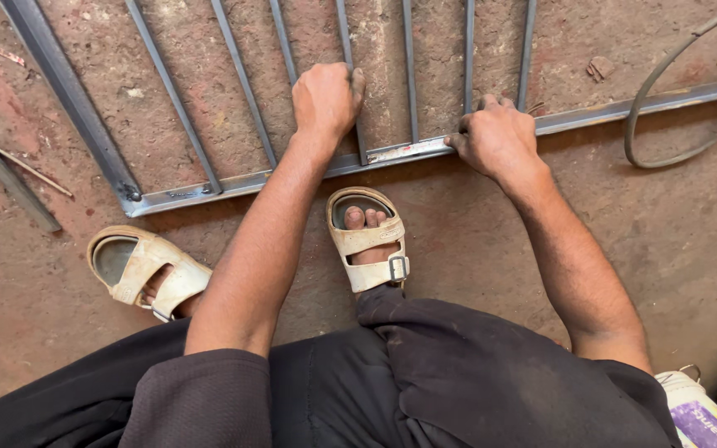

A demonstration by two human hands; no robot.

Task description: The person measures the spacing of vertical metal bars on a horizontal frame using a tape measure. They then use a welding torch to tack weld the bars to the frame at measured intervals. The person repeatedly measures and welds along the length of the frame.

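Observation:
A grey metal grille frame (209,189) lies flat on the reddish concrete floor, with several thin upright bars (242,79) running away from its bottom rail. My left hand (325,99) is closed around one middle bar just above the rail. My right hand (495,137) presses on the bottom rail where another bar meets it, fingers curled over the edge. I squat over the frame, my feet in pale sandals (367,236) just short of the rail.
A grey hose or cable loop (653,91) lies at the right across the rail. A loose metal bar (2,170) and a thin rod (31,170) lie at the left. A white bag (699,411) sits at the bottom right corner.

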